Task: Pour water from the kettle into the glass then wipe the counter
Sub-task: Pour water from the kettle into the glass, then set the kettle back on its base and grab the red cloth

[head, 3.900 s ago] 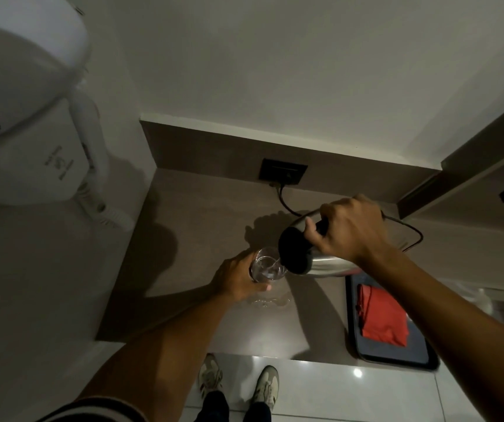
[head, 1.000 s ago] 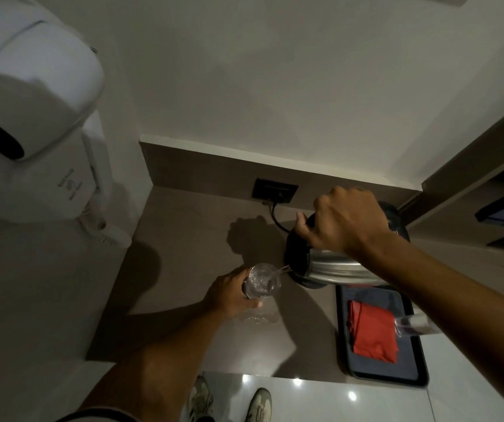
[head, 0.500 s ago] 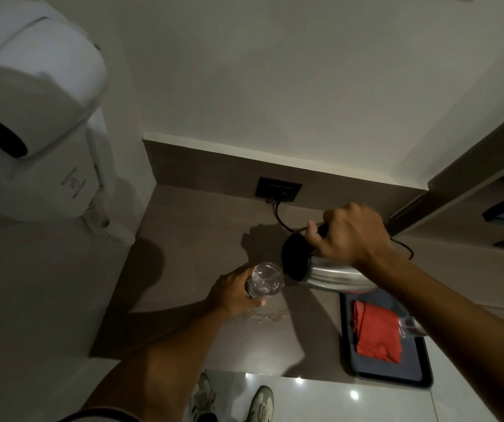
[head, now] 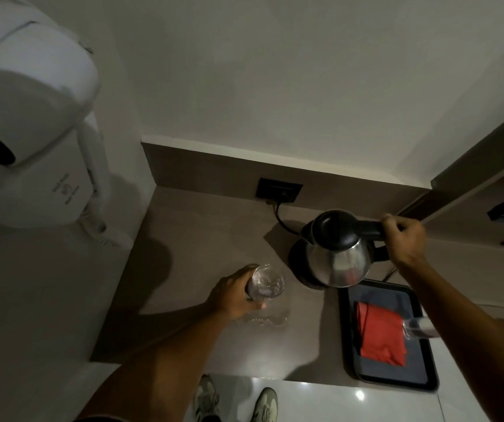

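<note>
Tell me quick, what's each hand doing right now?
Left hand: closed around the glass on the counter.
Right hand: closed on the kettle handle, kettle upright over its base.

The right hand (head: 403, 239) grips the black handle of a stainless-steel kettle with a black lid (head: 337, 249), which stands upright over its round black base (head: 301, 269) near the back of the brown counter (head: 202, 239). The left hand (head: 234, 295) wraps around a clear drinking glass (head: 266, 283) standing just left of the kettle. A small puddle of spilled water (head: 264, 319) glistens on the counter in front of the glass. To the right, a dark rectangular tray (head: 397, 377) holds a folded red cloth (head: 380, 338). A black cord runs from the base to a black wall socket (head: 278, 190). A white wall-mounted hair dryer (head: 28, 129) hangs at left.
</note>
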